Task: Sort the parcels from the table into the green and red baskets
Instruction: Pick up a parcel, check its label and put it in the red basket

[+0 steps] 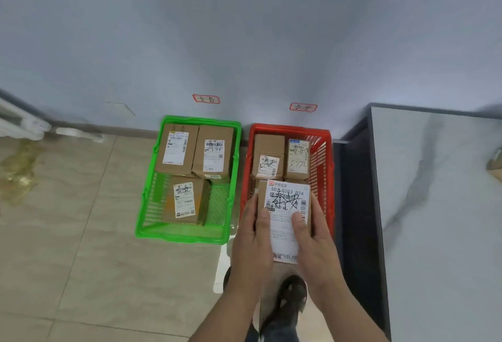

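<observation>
I hold a brown cardboard parcel with a large white shipping label over the near end of the red basket. My left hand grips its left side and my right hand grips its right side, both thumbs lying on the label. Two more parcels lie side by side at the far end of the red basket. The green basket stands to the left on the floor and holds three labelled parcels.
Both baskets sit on a tiled floor against a pale wall, each under a small red-edged paper tag. A marble-topped table with a dark side stands right of the red basket; a parcel corner shows at its far right edge. My shoe is below the parcel.
</observation>
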